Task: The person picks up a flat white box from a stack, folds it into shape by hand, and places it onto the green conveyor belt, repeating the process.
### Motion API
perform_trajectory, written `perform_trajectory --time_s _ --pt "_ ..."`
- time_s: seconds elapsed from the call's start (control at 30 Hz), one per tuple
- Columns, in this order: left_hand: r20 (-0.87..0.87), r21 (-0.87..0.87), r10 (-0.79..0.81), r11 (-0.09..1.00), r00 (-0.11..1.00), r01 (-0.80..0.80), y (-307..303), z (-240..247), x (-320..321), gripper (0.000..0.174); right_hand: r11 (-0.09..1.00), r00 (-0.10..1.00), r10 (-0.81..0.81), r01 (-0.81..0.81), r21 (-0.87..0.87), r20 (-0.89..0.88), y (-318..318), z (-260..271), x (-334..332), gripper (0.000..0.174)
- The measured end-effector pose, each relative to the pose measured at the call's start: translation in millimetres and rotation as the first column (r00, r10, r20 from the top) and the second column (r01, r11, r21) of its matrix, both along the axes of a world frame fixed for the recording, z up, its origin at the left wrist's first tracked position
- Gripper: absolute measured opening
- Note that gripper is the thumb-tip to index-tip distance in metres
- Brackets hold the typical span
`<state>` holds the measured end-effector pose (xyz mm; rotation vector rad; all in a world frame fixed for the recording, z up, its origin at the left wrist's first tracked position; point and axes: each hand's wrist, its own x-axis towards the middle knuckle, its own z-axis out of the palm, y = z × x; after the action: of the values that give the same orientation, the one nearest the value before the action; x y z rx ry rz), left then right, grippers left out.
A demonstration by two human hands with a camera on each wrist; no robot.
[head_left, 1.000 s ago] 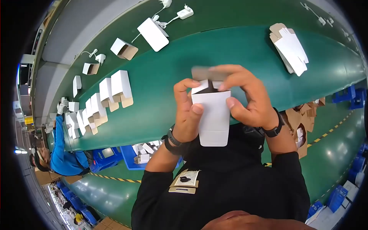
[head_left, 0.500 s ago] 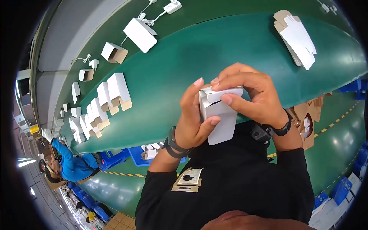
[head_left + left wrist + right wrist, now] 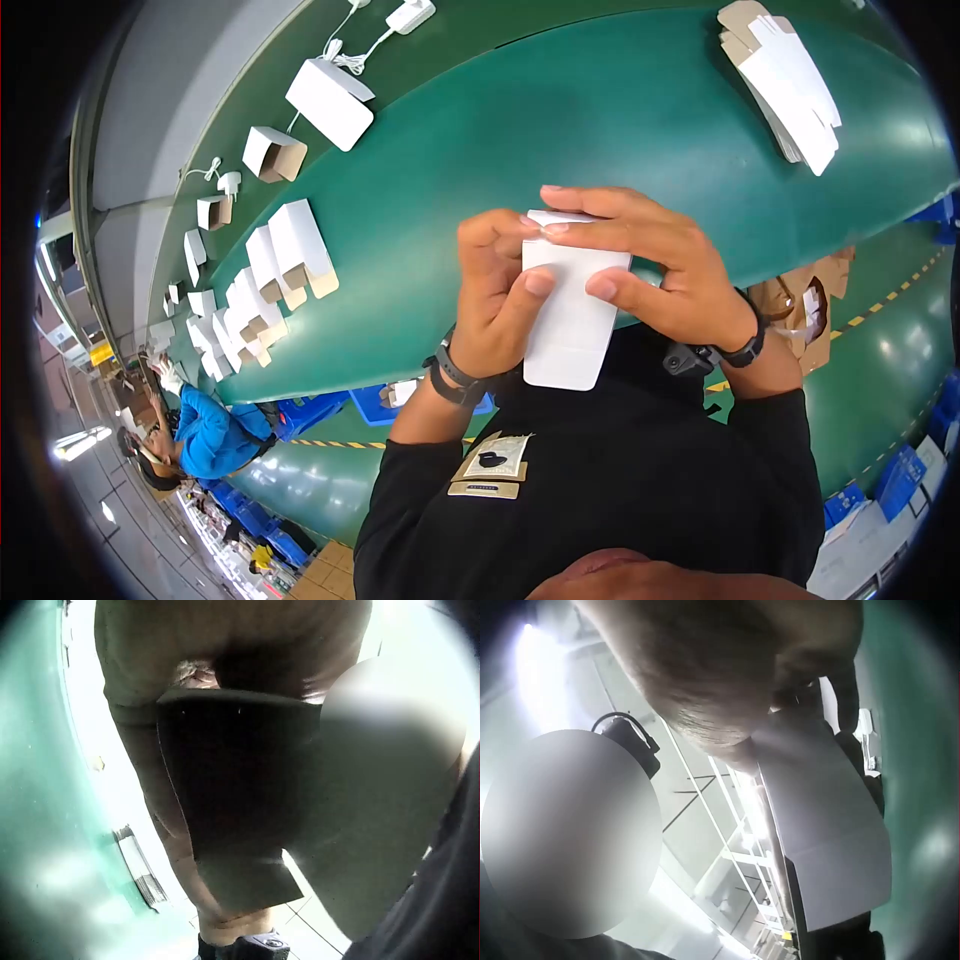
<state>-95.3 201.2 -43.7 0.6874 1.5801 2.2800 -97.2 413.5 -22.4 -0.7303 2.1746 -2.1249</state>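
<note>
A small white carton [image 3: 572,320] is held upright between both hands above the table's near edge, its lower end hanging towards the black shirt. The left hand [image 3: 497,290] grips its left side, thumb on the front face and fingers at the top edge. On the other side the right hand [image 3: 655,260] pinches it, thumb on the front, two fingers lying across the top end. The top looks closed over. In the left wrist view the carton [image 3: 240,787] appears dark; the right wrist view shows its pale face [image 3: 825,825] below the hand.
Open white boxes [image 3: 299,245] stand in a row on the left of the green table [image 3: 430,190]. Flattened cartons [image 3: 790,90] are stacked at the far right. Along the back lie a white box [image 3: 330,103] and adapters with cables [image 3: 410,15]. Another person in blue [image 3: 218,432] is at far left.
The flap that stood raised at the carton's top is now folded down, and both hands have closed in around that end. The view has shifted; the person in blue has moved an arm.
</note>
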Motion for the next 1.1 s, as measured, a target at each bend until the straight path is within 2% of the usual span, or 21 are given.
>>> perform_trajectory --time_s 0.1,0.23,0.27,0.3,0.33,0.37,0.4,0.43,0.47,0.5,0.57,0.63,0.67,0.73,0.77,0.87,0.9,0.93,1.0,1.07,1.1 --pt "0.065 -0.060 0.041 0.998 0.997 -0.037 3 0 5 0.057 0.992 0.999 -0.020 0.024 0.126 -0.034 -1 -4 1 0.031" --pt "-0.017 -0.218 0.119 0.969 0.993 -0.120 -4 9 6 0.063 0.995 0.993 0.099 -0.100 -0.011 -0.064 -14 -15 -13 0.036" --pt "-0.055 -0.226 0.189 0.954 0.981 -0.196 -20 15 6 0.063 0.994 0.991 0.078 -0.070 -0.084 0.105 -22 -10 -11 0.038" --pt "-0.010 -0.206 0.216 0.955 0.976 -0.214 -35 22 9 0.066 0.990 0.959 0.066 -0.030 -0.135 0.274 -27 -5 -8 0.041" --pt "0.034 -0.177 0.235 0.958 0.971 -0.225 -46 28 9 0.070 0.994 0.995 0.016 -0.026 0.102 0.100 -25 6 -10 0.043" --pt "0.078 -0.143 0.231 0.965 0.970 -0.219 -56 34 8 0.073 0.947 0.995 -0.019 0.050 0.319 -0.099 -19 19 -11 0.045" --pt "-0.030 -0.229 0.428 0.877 0.903 -0.423 -81 43 -1 0.074 0.805 0.946 -0.137 0.279 0.523 -0.293 -5 27 -16 0.048" --pt "-0.139 -0.286 0.591 0.744 0.794 -0.604 -117 56 -13 0.074 0.579 0.843 -0.203 0.514 0.633 -0.499 18 30 -21 0.051" --pt "-0.338 -0.422 0.698 0.487 0.632 -0.764 -155 63 -24 0.067 0.376 0.747 -0.288 0.664 0.646 -0.600 49 19 -27 0.054" --pt "-0.539 -0.478 0.716 0.173 0.443 -0.861 -194 66 -33 0.061 0.149 0.621 -0.344 0.776 0.612 -0.704 84 2 -35 0.056" --pt "-0.889 -0.322 0.414 -0.260 0.197 -0.910 -258 72 -41 0.050 -0.114 0.636 -0.317 0.711 0.694 -0.704 149 -36 -41 0.060" --pt "-0.931 -0.282 0.349 -0.501 0.107 -0.818 -300 72 -45 0.046 -0.165 0.702 -0.362 0.599 0.784 -0.613 146 -32 -31 0.054" --pt "-0.929 -0.267 0.360 -0.496 0.084 -0.826 -321 68 -50 0.046 -0.175 0.686 -0.356 0.618 0.766 -0.634 147 -31 -31 0.054" --pt "-0.936 -0.327 0.329 -0.675 0.128 -0.662 -352 55 -58 0.045 -0.088 0.689 -0.367 0.643 0.761 -0.625 149 -35 -31 0.047" --pt "-0.935 -0.324 0.334 -0.672 0.119 -0.666 -358 44 -59 0.045 -0.041 0.696 -0.373 0.649 0.760 -0.614 151 -36 -30 0.044" --pt "-0.879 -0.477 0.378 -0.700 0.290 -0.532 -358 32 -59 0.041 0.013 0.687 -0.351 0.683 0.730 -0.636 159 -37 -29 0.039" --pt "-0.879 -0.477 0.379 -0.700 0.289 -0.532 -358 30 -60 0.041 0.045 0.690 -0.341 0.691 0.721 -0.639 159 -38 -29 0.036" --pt "-0.921 -0.388 0.296 -0.727 0.252 -0.566 -356 26 -59 0.039 0.045 0.694 -0.339 0.686 0.726 -0.635 161 -39 -28 0.036" --pt "-0.975 -0.213 0.127 -0.756 0.180 -0.619 -345 14 -54 0.036 0.091 0.690 -0.449 0.668 0.739 -0.569 161 -35 -23 0.034" --pt "-0.975 -0.191 0.195 -0.463 0.110 -0.866 -299 35 -45 0.031 0.115 0.688 -0.498 0.656 0.746 -0.528 152 -23 -23 0.032" --pt "-0.939 -0.248 0.304 -0.273 0.161 -0.930 -264 45 -38 0.032 0.053 0.621 -0.468 0.730 0.681 -0.629 141 -11 -19 0.031"
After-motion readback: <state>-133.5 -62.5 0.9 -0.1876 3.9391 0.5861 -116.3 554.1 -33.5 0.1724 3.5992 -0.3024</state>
